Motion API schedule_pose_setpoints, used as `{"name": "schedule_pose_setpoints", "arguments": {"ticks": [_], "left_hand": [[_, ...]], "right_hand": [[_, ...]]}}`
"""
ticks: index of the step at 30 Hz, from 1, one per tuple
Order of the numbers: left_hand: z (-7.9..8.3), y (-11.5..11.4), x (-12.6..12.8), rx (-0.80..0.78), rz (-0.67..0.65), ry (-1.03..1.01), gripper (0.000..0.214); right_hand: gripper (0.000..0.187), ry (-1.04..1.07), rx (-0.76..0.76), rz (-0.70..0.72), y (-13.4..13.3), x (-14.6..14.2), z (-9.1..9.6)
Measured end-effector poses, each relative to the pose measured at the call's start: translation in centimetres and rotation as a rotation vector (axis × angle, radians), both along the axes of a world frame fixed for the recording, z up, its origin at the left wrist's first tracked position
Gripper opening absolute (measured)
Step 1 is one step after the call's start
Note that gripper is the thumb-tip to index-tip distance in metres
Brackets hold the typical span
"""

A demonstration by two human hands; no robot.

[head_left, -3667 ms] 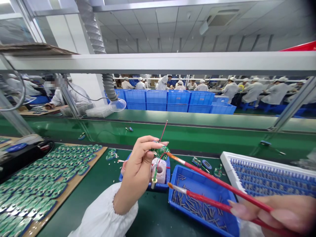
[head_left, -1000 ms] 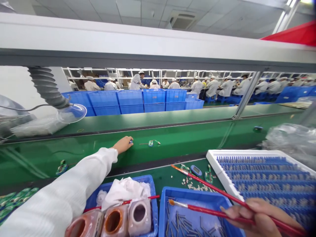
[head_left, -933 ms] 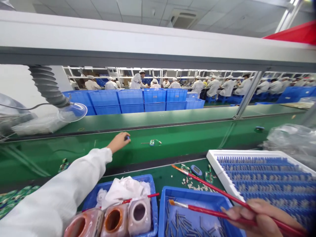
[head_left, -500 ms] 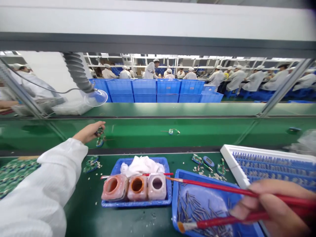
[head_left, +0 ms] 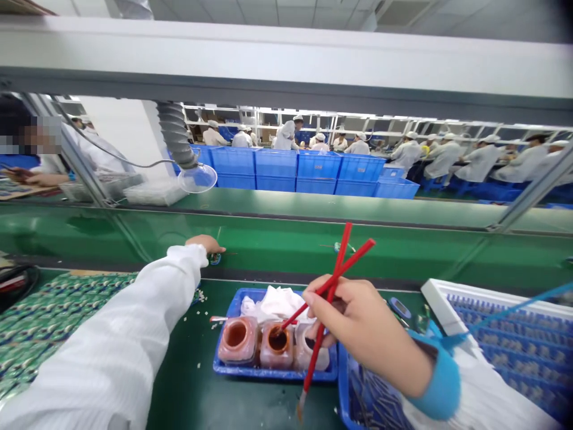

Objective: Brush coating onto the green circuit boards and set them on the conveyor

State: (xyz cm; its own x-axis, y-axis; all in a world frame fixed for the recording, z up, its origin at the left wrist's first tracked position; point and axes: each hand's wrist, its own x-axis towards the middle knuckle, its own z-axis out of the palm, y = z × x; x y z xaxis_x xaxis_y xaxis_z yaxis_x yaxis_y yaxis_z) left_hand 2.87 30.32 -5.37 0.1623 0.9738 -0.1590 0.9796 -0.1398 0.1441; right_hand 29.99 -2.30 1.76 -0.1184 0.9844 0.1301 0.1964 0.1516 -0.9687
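A: While the right hand point(head_left: 367, 334) hangs over the jars, how much room does it have?

B: Very little. Its fingers point(head_left: 324, 307) are closed around two red-handled brushes point(head_left: 333, 280) that cross near their upper ends. One brush slants down to the mouth of the middle jar point(head_left: 276, 341); the other points past the front rim of the blue tray point(head_left: 273, 374), its tip above the tabletop point(head_left: 188, 382).

A: And the left hand point(head_left: 203, 243)?

B: It is stretched out at the edge of the green conveyor belt point(head_left: 286, 236), beside a small blue part point(head_left: 215, 259). Its fingers point(head_left: 210, 243) are curled downward, but I can't tell whether they have hold of anything.

A: What is hard to make out?

B: The right hand and brushes block most of the pale right-hand jar point(head_left: 313, 355). A second blue tray of metal pins point(head_left: 371, 388) is partly covered by the right forearm and cut off by the bottom edge of the frame. White tissue point(head_left: 273, 304) lies behind the jars.

A: And the rest of the tabletop?

B: Green circuit boards point(head_left: 58, 298) fill the left side, and a white tray with rows of small parts point(head_left: 514, 346) sits at the right. Beyond the belt are stacked blue crates point(head_left: 295, 173).
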Motion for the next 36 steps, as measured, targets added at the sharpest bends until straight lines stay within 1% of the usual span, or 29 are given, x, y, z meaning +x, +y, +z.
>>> {"name": "schedule_pose_setpoints", "arguments": {"ticks": [2, 4, 8, 11, 13, 15, 19, 21, 23, 26, 29, 31, 34, 36], "left_hand": [[-0.9, 0.2, 0.8, -0.085, 0.083, 0.081, 0.032], [-1.5, 0.4, 1.5, -0.143, 0.132, 0.132, 0.033], [-2.2, 0.4, 2.2, -0.169, 0.13, 0.118, 0.033], [-2.0, 0.0, 2.5, -0.127, 0.095, 0.033, 0.032], [-1.3, -0.2, 2.7, -0.076, 0.071, -0.052, 0.031], [0.0, -0.5, 2.7, -0.013, 0.057, -0.153, 0.03], [3.5, -1.9, 2.2, 0.131, 0.044, -0.414, 0.027], [5.3, -3.2, 1.9, 0.208, 0.028, -0.588, 0.027], [6.8, -5.1, 1.7, 0.26, -0.006, -0.788, 0.033], [8.1, -8.7, 2.1, 0.226, -0.077, -1.081, 0.047], [8.6, -12.5, 2.8, 0.096, -0.134, -1.311, 0.06], [8.6, -14.9, 3.3, -0.009, -0.157, -1.415, 0.064], [8.5, -17.9, 3.9, -0.152, -0.168, -1.509, 0.064], [8.4, -19.4, 4.1, -0.206, -0.159, -1.549, 0.06]], "right_hand": [[0.016, -0.026, -0.003, 0.008, 0.4, -0.4, 0.1], [0.019, -0.052, 0.022, 0.028, 0.6, -0.6, 0.4], [0.025, -0.154, 0.11, 0.052, 0.4, -0.9, 0.7], [0.028, -0.244, 0.168, 0.049, -0.2, -1.0, 0.8], [0.027, -0.267, 0.158, 0.059, -0.4, -1.3, 0.9], [0.024, -0.315, 0.1, 0.075, -0.2, -1.7, 0.8], [0.028, -0.427, 0.004, 0.1, 1.0, -3.2, 0.0], [0.03, -0.443, -0.01, 0.108, 1.5, -3.7, -0.7], [0.031, -0.453, -0.015, 0.111, 1.7, -4.0, -1.1], [0.03, -0.441, -0.002, 0.111, 1.5, -3.8, -1.0], [0.03, -0.408, 0.026, 0.115, 1.0, -3.3, -0.4], [0.031, -0.384, 0.054, 0.113, 0.4, -2.9, 0.0], [0.032, -0.339, 0.112, 0.108, -0.7, -2.4, 0.6], [0.034, -0.311, 0.164, 0.108, -1.7, -2.1, 0.9]]}}
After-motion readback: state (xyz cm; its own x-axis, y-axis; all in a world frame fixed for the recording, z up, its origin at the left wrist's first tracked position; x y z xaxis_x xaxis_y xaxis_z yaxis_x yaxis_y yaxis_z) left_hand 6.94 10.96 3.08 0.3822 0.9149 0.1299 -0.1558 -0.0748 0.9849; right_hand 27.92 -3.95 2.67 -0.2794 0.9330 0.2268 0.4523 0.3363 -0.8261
